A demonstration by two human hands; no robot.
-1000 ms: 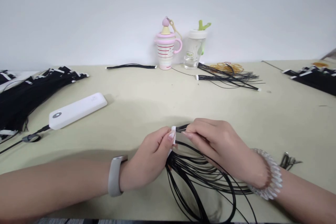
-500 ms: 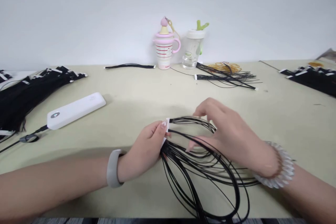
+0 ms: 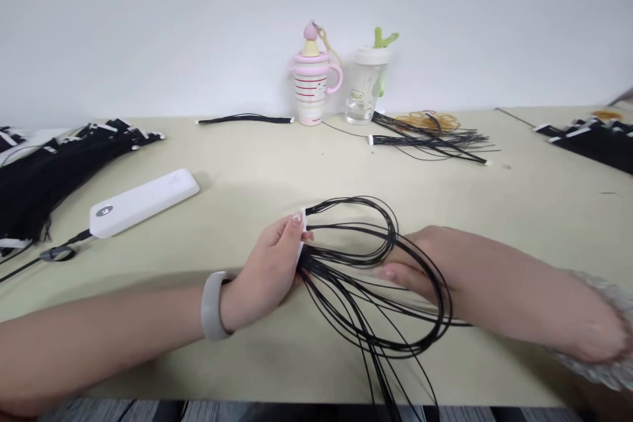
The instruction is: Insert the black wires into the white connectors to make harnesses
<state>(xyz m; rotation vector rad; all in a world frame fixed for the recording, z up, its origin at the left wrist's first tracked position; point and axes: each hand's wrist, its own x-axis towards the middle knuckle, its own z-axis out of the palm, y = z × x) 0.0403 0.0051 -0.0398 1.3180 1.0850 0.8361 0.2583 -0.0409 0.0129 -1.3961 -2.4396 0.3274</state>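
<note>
My left hand (image 3: 270,270) pinches the white connector (image 3: 301,237) at the end of a bundle of thin black wires (image 3: 376,290), which fans out in loops over the beige table (image 3: 277,178). My right hand (image 3: 440,270) lies low on the table, its fingers stretched through the wire loops, with strands crossing over them. A grey band sits on my left wrist and a pale beaded bracelet (image 3: 601,349) on my right wrist.
A white power bank (image 3: 143,202) with a cable lies at the left, beside a heap of black wire harnesses (image 3: 54,168). A pink striped cup (image 3: 312,82) and a clear bottle (image 3: 366,89) stand by the wall. More wire bundles (image 3: 425,140), yellow rubber bands (image 3: 429,120) and another harness pile (image 3: 593,142) lie at the right.
My right hand let go of the wires near the connector and slid down and right through the loops, flattening out. The wire loops spread wider. My left hand stays on the connector.
</note>
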